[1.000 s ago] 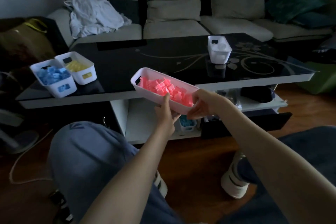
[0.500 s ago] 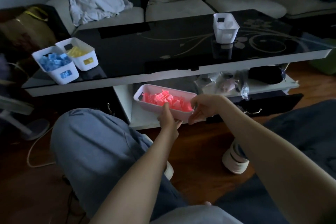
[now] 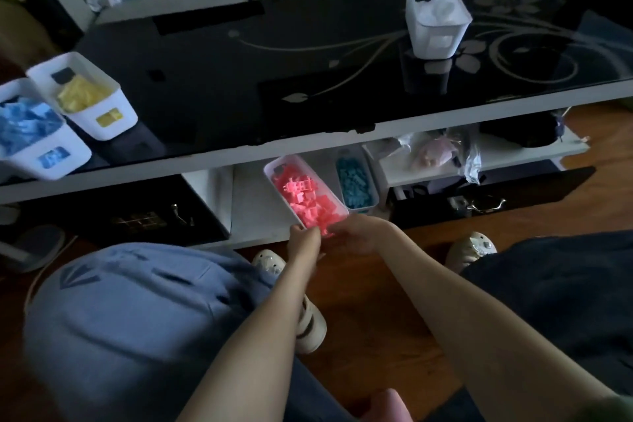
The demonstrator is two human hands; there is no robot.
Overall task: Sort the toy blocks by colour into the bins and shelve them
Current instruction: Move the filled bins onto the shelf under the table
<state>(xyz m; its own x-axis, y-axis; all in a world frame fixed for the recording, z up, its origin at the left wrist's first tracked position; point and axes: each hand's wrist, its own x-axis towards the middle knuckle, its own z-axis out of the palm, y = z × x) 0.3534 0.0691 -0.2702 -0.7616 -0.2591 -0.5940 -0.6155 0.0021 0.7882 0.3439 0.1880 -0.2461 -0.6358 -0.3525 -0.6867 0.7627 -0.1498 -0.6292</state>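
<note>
The left hand and right hand pinched the near end of the white plastic bin of pink blocks, which wanted a level, straight push beside the teal-filled white bin.

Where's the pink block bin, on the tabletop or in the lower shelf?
Partly in: the pink bin reaches under the tabletop beside the teal bin; left hand and right hand hold its near end.
</note>
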